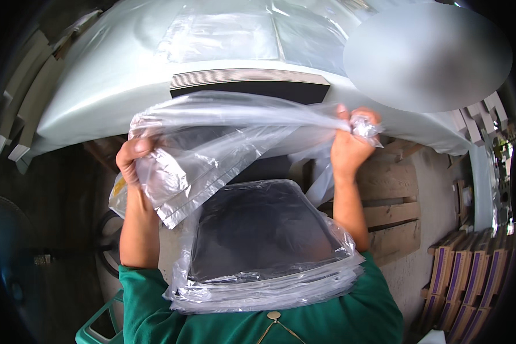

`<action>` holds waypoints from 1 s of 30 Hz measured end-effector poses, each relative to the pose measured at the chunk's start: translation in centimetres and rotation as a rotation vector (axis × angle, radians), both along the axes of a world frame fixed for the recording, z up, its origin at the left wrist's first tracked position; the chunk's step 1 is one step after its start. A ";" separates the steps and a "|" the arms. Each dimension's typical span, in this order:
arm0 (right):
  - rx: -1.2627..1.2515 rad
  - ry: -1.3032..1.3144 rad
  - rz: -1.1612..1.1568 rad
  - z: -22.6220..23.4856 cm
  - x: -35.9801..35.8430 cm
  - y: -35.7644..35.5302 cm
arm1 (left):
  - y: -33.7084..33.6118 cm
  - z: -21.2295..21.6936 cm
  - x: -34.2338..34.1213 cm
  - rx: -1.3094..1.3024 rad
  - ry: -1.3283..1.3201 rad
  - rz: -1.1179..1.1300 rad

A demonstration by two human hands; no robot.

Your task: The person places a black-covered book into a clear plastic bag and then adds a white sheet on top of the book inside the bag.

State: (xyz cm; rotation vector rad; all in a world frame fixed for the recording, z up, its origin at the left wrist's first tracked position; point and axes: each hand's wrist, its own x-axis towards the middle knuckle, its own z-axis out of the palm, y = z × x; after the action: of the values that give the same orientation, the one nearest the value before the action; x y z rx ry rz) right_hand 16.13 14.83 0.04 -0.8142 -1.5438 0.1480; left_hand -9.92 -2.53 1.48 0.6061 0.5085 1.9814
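My left hand [133, 157] grips the left edge of a clear plastic bag [229, 129], stretched wide in front of me. My right hand [350, 143] is closed on the bag's bunched right corner. Below the hands, against my green shirt, lies a stack of dark flat boards in clear plastic bags [264, 246]. Beyond the stretched bag a pile of dark flat boards [249, 83] rests on the pale table [97, 97].
More clear bags [223, 34] lie at the back of the table. A wooden pallet [390, 212] sits to the right, and stacked brown and purple boxes [464, 275] stand at the lower right. Flat cardboard [23, 97] leans at the left. A green crate [100, 324] is at lower left.
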 end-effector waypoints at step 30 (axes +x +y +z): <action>-1.683 0.448 0.802 -26.0 6.6 -1.4 | -4.4 -31.7 -5.0 -0.679 -0.019 -0.319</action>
State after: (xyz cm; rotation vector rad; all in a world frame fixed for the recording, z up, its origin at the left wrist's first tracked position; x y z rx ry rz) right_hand 22.74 13.41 -25.91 -1.1657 -0.9466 2.2447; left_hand -14.93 -6.96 -30.18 0.2181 0.9515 1.3901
